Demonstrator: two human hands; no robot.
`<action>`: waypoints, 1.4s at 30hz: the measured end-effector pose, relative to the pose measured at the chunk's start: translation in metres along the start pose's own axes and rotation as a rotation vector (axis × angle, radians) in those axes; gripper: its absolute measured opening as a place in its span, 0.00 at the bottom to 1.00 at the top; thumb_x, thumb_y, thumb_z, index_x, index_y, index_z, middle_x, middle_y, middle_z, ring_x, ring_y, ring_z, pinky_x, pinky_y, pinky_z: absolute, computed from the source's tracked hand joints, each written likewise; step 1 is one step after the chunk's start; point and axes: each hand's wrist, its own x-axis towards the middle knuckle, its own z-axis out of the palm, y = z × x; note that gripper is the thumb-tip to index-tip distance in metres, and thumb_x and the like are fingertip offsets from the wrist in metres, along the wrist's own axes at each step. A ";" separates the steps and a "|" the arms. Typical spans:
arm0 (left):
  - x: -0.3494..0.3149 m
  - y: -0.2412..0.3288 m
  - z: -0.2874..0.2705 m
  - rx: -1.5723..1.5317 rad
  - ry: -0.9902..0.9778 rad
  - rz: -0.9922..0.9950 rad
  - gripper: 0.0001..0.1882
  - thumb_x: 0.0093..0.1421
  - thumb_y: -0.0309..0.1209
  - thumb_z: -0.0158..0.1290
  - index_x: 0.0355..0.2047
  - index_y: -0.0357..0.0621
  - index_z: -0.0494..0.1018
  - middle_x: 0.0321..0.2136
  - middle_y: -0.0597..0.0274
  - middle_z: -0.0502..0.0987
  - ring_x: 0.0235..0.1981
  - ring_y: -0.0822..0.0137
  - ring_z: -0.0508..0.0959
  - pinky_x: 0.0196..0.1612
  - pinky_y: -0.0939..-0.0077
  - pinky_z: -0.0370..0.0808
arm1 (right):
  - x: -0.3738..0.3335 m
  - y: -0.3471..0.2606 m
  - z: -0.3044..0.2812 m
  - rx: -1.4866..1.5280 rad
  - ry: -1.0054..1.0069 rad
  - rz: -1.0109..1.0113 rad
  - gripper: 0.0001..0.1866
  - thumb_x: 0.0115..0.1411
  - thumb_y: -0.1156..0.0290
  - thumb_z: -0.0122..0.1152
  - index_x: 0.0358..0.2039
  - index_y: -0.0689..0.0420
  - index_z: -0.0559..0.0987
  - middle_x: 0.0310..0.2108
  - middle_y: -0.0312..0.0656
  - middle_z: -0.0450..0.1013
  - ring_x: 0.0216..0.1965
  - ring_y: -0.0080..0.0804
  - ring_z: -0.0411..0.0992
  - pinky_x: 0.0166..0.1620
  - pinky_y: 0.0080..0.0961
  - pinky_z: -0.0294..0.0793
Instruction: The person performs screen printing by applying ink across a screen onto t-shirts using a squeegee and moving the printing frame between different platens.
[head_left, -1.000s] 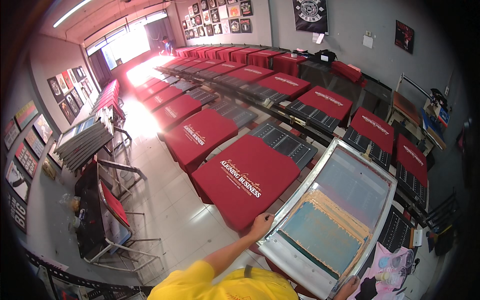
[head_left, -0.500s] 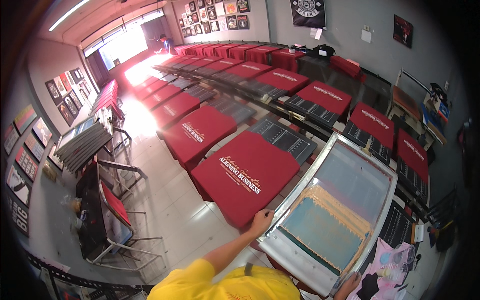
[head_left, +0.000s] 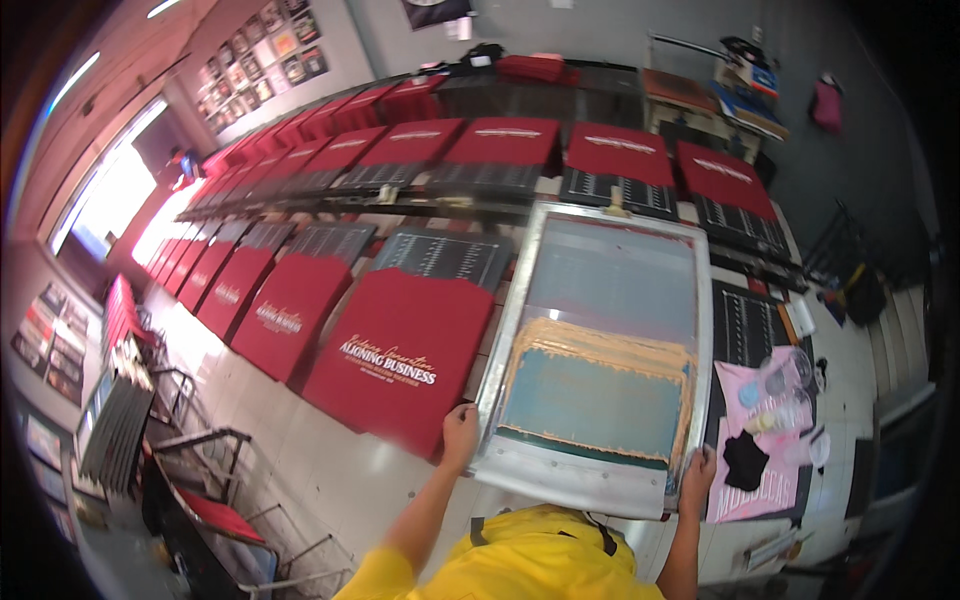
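Note:
A silk-screen frame (head_left: 610, 265) with a metal rim lies in front of me, its pale mesh smeared with orange-tan ink round a blue-grey area. The fingers of my left hand (head_left: 460, 437) are closed on the frame's near left edge. At its near right edge my right hand (head_left: 698, 474) grips the rim. A dark green strip (head_left: 580, 446) runs across the near part of the mesh. Just left of the frame, a red shirt (head_left: 415, 315) with white and gold lettering is spread on a dark printing board (head_left: 445, 255). What lies under the frame is mostly hidden.
Rows of red shirts (head_left: 500, 142) on boards run to the far left. At the right a pink printed cloth (head_left: 735, 400) carries clear plastic containers (head_left: 785, 370) and a black rag (head_left: 745, 460). Stacked screens (head_left: 115, 430) and folding chairs (head_left: 215, 510) stand left. A person (head_left: 183, 168) is far off.
My view has swung to the right, so the frame now appears straighter before me. My right hand shows more fully. Both hands keep their hold on the frame.

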 end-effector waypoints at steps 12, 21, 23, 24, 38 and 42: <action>-0.001 0.012 0.003 -0.063 -0.071 -0.015 0.18 0.66 0.34 0.46 0.39 0.25 0.74 0.24 0.71 0.68 0.27 0.78 0.64 0.30 0.79 0.63 | -0.005 -0.017 -0.002 0.085 -0.004 0.060 0.18 0.67 0.66 0.50 0.50 0.68 0.72 0.41 0.49 0.73 0.43 0.34 0.72 0.49 0.28 0.69; 0.001 0.009 -0.003 -0.055 -0.092 0.014 0.18 0.67 0.34 0.45 0.33 0.28 0.74 0.22 0.68 0.69 0.25 0.74 0.65 0.30 0.76 0.64 | -0.006 -0.011 0.001 0.071 0.033 0.040 0.16 0.66 0.67 0.50 0.47 0.67 0.73 0.36 0.47 0.74 0.40 0.33 0.73 0.46 0.29 0.70; 0.004 0.001 -0.004 -0.079 -0.086 0.026 0.18 0.67 0.35 0.45 0.31 0.28 0.73 0.21 0.68 0.68 0.25 0.74 0.64 0.30 0.76 0.63 | -0.005 -0.018 0.002 0.087 0.016 0.037 0.16 0.66 0.67 0.50 0.47 0.67 0.73 0.34 0.46 0.75 0.38 0.32 0.74 0.44 0.28 0.71; 0.006 -0.003 -0.003 -0.109 -0.069 0.025 0.19 0.68 0.35 0.44 0.29 0.29 0.73 0.21 0.68 0.67 0.25 0.74 0.63 0.30 0.75 0.63 | -0.005 -0.021 0.002 0.095 0.005 0.035 0.16 0.66 0.67 0.50 0.47 0.67 0.72 0.33 0.45 0.75 0.37 0.32 0.74 0.43 0.28 0.71; -0.026 0.011 -0.029 -0.131 -0.083 -0.020 0.23 0.68 0.40 0.46 0.24 0.31 0.72 0.20 0.66 0.68 0.25 0.72 0.64 0.30 0.72 0.63 | -0.036 0.002 -0.018 0.061 0.095 -0.013 0.13 0.61 0.73 0.52 0.43 0.68 0.76 0.35 0.48 0.77 0.38 0.34 0.76 0.44 0.29 0.72; -0.040 0.000 -0.038 -0.105 -0.092 -0.023 0.21 0.68 0.38 0.45 0.22 0.35 0.70 0.19 0.71 0.63 0.24 0.76 0.60 0.28 0.74 0.59 | -0.057 0.003 -0.026 0.065 0.103 -0.014 0.13 0.60 0.75 0.51 0.42 0.68 0.77 0.34 0.49 0.77 0.38 0.35 0.76 0.45 0.28 0.72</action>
